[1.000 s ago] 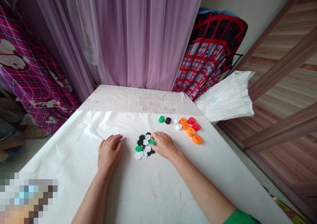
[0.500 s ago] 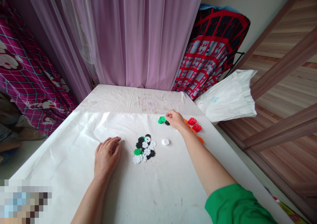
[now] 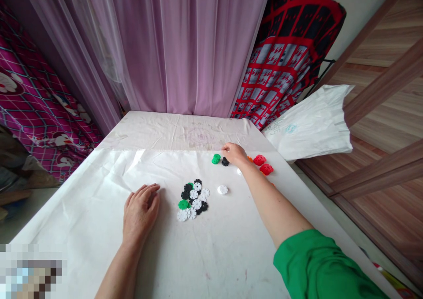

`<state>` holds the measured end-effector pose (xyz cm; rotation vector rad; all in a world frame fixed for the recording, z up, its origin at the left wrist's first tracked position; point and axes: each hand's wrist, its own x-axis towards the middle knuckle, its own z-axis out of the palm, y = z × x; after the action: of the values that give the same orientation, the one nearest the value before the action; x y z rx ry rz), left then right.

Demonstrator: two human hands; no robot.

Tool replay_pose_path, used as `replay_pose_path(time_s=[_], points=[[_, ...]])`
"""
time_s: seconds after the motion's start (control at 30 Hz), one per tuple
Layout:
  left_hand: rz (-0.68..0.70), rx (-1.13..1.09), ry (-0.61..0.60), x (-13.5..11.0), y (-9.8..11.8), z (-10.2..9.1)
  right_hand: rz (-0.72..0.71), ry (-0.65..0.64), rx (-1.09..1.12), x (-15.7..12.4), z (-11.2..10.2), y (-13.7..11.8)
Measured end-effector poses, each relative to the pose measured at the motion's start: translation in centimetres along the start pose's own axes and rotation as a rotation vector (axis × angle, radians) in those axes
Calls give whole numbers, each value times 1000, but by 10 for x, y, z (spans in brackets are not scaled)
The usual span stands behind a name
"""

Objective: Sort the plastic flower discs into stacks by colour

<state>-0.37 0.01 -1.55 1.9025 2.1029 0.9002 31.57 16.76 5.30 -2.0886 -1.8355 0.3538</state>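
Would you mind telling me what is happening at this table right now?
A person works at a white-covered table. The right hand reaches to a far row of plastic discs, fingertips at the black disc beside the green disc; red discs lie to its right. The left hand lies flat and open near a mixed pile of black, white and green discs. One white disc lies apart.

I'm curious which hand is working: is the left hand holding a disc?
No, the left hand lies flat on the white sheet, apart from the pile of discs.
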Motion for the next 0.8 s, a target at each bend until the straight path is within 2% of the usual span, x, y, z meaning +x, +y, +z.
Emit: replay_pose_path(time_s=[0.07,0.27,0.4,0.5,0.63,0.73,0.8], points=[[-2,-1,4,0,1,0,-36,-12,-94,-4,-3,-1],[-13,4,-12,2,2,-1,-320,-75,-215,-18,-3,-10],[-15,-4,-5,2,1,-1,-349,26,-136,-32,-7,-11],[-12,-4,4,2,0,1,-354,110,16,-56,-7,0],[5,2,22,3,-1,3,-350,98,230,-105,11,27],[18,11,24,4,-3,2,-261,112,378,-139,36,46],[19,17,10,5,-4,2,-210,180,410,-156,53,55]])
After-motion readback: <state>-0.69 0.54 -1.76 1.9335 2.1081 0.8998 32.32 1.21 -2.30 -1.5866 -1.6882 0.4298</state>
